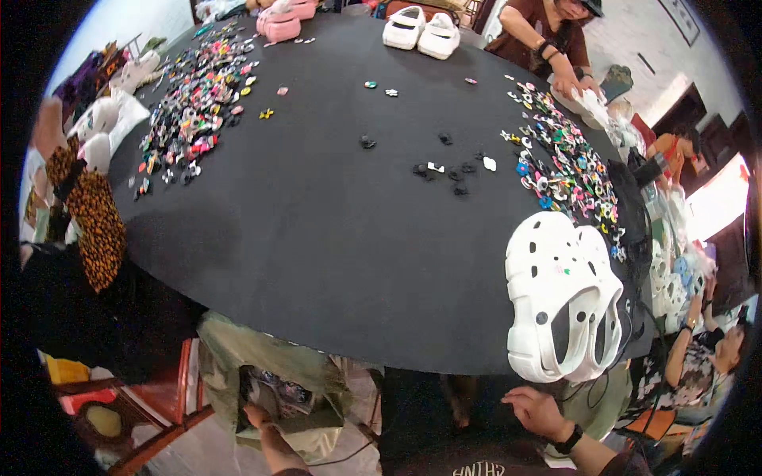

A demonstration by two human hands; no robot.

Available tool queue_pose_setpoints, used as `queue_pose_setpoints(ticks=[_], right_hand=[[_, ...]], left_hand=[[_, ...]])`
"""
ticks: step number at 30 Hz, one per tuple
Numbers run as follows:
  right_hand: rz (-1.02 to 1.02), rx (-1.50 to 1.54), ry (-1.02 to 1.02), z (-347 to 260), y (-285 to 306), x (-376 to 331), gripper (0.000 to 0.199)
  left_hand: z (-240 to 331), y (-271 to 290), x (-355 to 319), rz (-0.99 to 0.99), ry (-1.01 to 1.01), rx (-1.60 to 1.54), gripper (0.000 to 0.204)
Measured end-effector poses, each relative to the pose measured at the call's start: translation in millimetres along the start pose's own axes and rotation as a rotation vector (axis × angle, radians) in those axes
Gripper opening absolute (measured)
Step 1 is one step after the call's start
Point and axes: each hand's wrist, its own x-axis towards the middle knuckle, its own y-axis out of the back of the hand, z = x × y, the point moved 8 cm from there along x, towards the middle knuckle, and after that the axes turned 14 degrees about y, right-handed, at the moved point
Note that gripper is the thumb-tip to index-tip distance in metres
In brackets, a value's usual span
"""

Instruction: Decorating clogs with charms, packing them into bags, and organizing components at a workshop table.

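My left hand (256, 415) reaches down below the table edge into an open olive-green sack (218, 357). Its fingers are partly hidden beside pale, clear-looking plastic wrapping (292, 401), so whether they grip anything is unclear. Over my lap, just under the table's front edge, my right hand (538, 411) hangs with loosely bent fingers and nothing in it. A dark band circles that wrist. Nearest to it, at the table's right front, stands a pair of white clogs (524, 282) with round holes and a small green charm on top.
Colourful shoe charms lie heaped at the left (190, 119) and right (559, 155) of the black table (317, 238). Several small black pieces (456, 172) lie between. White shoes (403, 30) and pink clogs (279, 28) stand at the back. A co-worker's hands (567, 78) handle a pale shoe.
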Motion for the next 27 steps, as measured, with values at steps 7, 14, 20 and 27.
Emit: queue_pose_setpoints(ticks=[7, 14, 20, 27], right_hand=[[-0.199, -0.001, 0.095, 11, -27, -8, 0.021], [-0.343, -0.048, 0.180, 29, -63, -48, 0.026], [-0.306, 0.030, 0.172, 41, -72, -89, 0.030], [-0.144, 0.031, 0.156, 37, -50, -117, 0.029]], left_hand=[[-12, 82, -132, 0.055, 0.063, -0.362, 0.035], [-105, 185, -261, 0.388, 0.002, -0.701, 0.033], [-113, 261, -343, 0.731, -0.021, -0.863, 0.028], [-43, 540, -448, 0.803, -0.915, -1.259, 0.026]])
